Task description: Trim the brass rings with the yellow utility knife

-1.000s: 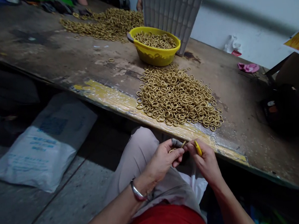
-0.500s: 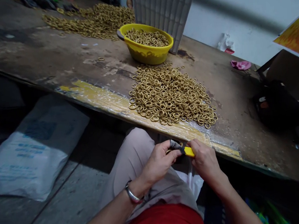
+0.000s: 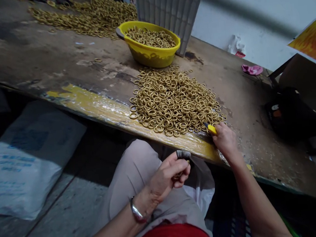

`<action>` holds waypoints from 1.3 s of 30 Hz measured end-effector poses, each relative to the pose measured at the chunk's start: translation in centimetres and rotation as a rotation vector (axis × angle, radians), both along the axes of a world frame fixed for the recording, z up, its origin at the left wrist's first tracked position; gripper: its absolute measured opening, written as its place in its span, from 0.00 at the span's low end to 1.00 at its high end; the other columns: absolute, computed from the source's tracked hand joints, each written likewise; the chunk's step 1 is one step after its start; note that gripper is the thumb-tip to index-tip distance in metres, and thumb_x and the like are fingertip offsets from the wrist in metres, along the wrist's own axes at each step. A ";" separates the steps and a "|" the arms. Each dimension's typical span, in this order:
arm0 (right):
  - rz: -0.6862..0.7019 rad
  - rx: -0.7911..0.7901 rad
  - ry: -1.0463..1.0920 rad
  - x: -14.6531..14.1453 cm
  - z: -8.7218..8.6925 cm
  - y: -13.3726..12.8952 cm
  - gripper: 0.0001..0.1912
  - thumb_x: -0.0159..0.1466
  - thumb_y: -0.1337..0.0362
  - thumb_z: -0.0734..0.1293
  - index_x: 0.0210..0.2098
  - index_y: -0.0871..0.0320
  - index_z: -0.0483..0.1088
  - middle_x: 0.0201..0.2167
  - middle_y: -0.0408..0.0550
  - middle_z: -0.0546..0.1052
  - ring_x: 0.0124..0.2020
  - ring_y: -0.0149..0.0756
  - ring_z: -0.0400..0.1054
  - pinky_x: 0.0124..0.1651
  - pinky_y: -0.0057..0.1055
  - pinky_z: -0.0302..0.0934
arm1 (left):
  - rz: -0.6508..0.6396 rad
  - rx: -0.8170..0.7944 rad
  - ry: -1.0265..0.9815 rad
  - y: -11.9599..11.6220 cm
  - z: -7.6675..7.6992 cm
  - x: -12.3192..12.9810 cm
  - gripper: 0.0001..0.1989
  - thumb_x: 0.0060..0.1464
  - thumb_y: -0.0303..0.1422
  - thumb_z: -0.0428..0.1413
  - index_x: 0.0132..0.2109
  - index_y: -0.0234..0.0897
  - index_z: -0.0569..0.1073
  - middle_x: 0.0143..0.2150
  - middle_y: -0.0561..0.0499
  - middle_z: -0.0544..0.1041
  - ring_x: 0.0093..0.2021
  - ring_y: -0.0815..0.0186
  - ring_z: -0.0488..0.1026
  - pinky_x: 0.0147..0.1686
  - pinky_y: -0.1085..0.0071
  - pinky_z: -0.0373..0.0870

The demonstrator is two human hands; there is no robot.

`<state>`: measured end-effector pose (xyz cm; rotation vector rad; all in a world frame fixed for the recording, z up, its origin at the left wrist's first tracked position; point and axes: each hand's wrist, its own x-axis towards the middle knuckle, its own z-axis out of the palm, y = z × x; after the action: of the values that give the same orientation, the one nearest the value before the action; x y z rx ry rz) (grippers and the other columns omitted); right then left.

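Note:
Over my lap, my left hand (image 3: 175,171) is closed around some brass-coloured rings (image 3: 177,175); a grey cover (image 3: 183,154) wraps one fingertip. My right hand (image 3: 224,139) grips a small yellow tool (image 3: 211,129) with a dark tip, at the near right edge of a heap of rings (image 3: 175,100) on the table. The tool's tip touches or hovers just over the rings; which one I cannot tell. Behind the heap stands a yellow basin (image 3: 152,54) filled with more rings.
Another ring pile (image 3: 91,17) spreads over the table (image 3: 59,60) at the back left, near a grey ribbed panel (image 3: 169,12). A black cap (image 3: 293,112) and pink cloth (image 3: 252,69) lie right. A white sack (image 3: 31,159) rests on the floor.
My right hand has moved away from my left, up and right to the heap, with the yellow tool. My left hand has stayed over my lap, its fingers now curled around rings.

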<state>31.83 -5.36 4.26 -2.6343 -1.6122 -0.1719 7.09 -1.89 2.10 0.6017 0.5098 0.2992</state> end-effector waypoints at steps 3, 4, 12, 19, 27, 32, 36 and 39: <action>0.001 0.116 0.156 -0.1 0.6 0.3 0.07 0.60 0.67 0.64 0.24 0.57 0.67 0.28 0.47 0.69 0.27 0.33 0.60 0.29 0.30 0.48 | -0.039 -0.033 -0.014 0.5 -0.3 0.1 0.18 0.48 0.44 0.62 0.34 0.32 0.70 0.31 0.49 0.73 0.22 0.74 0.65 0.15 0.81 0.49; -0.003 0.196 0.285 -0.5 0.8 0.1 0.10 0.61 0.63 0.64 0.23 0.57 0.65 0.25 0.44 0.67 0.25 0.32 0.58 0.29 0.29 0.48 | -0.028 -0.003 0.010 0.7 -0.3 0.3 0.18 0.49 0.45 0.62 0.33 0.32 0.70 0.31 0.48 0.74 0.22 0.75 0.64 0.14 0.81 0.48; -0.214 0.238 1.658 -7.4 0.6 -2.0 0.23 0.52 0.45 0.73 0.26 0.57 0.64 0.16 0.36 0.64 0.14 0.24 0.52 0.17 0.22 0.44 | 0.248 0.629 0.224 0.3 0.3 0.5 0.07 0.52 0.32 0.61 0.38 0.35 0.77 0.34 0.48 0.80 0.28 0.68 0.71 0.28 0.74 0.68; -0.250 0.135 1.860 -9.9 0.1 -2.2 0.23 0.49 0.47 0.75 0.25 0.58 0.63 0.18 0.36 0.64 0.15 0.22 0.50 0.16 0.22 0.44 | 0.303 0.877 0.249 -0.3 -0.4 -0.5 0.04 0.52 0.29 0.60 0.34 0.37 0.81 0.34 0.48 0.79 0.36 0.62 0.73 0.39 0.70 0.68; 0.266 0.202 0.634 -10.4 1.0 -5.7 0.10 0.63 0.63 0.61 0.25 0.56 0.63 0.21 0.42 0.66 0.24 0.32 0.60 0.29 0.28 0.50 | 0.197 0.383 0.241 -0.5 0.7 -0.6 0.12 0.45 0.38 0.62 0.31 0.34 0.72 0.17 0.59 0.65 0.17 0.75 0.57 0.17 0.78 0.52; 0.325 0.055 0.241 -10.8 0.4 -6.7 0.07 0.59 0.74 0.60 0.31 0.57 0.66 0.28 0.47 0.73 0.29 0.35 0.66 0.32 0.29 0.51 | 0.160 0.400 0.249 -0.8 1.2 -0.5 0.14 0.45 0.41 0.61 0.32 0.34 0.71 0.18 0.58 0.66 0.16 0.76 0.58 0.16 0.79 0.52; 0.275 -0.029 0.138 -10.9 0.4 -6.0 0.07 0.64 0.71 0.60 0.32 0.57 0.67 0.29 0.47 0.74 0.28 0.35 0.67 0.31 0.30 0.49 | 0.131 0.509 0.259 -0.8 1.1 -0.6 0.11 0.48 0.38 0.58 0.32 0.34 0.71 0.18 0.59 0.65 0.17 0.76 0.57 0.17 0.78 0.52; 0.194 -0.118 0.102 -9.7 0.2 -5.4 0.05 0.65 0.71 0.61 0.34 0.58 0.68 0.31 0.48 0.75 0.29 0.36 0.68 0.31 0.30 0.48 | 0.135 0.575 0.281 -0.9 1.5 -1.0 0.08 0.49 0.35 0.56 0.29 0.34 0.69 0.18 0.59 0.64 0.18 0.76 0.55 0.18 0.78 0.51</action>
<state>22.11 -10.79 4.49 -2.5004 -1.8824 0.0664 6.08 -2.75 3.59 1.1808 0.7434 0.4997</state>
